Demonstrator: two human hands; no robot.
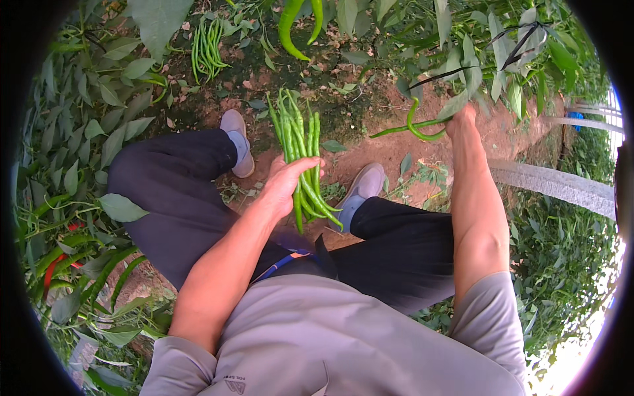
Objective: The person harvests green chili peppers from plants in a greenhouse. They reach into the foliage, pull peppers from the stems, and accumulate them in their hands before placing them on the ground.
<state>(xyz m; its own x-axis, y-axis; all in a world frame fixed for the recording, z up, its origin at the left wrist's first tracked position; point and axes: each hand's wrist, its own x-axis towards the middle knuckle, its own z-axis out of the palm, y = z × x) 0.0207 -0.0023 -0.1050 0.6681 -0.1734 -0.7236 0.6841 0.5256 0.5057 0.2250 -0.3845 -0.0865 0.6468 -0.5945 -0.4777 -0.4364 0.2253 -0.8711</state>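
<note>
My left hand is closed around a bundle of long green chili peppers, in front of me between my knees. My right hand reaches out to the right, at the edge of the pepper plants. Two green peppers, one of them curled, stick out from it to the left; leaves partly cover its fingers. On the soil at the upper left lies a pile of green peppers. At the top, more green peppers show close to the camera.
Pepper plants stand at the left, with green and red peppers low down. More plants fill the upper right, with a black tie among them. A pale curved bar lies at the right. My shoes rest on reddish soil.
</note>
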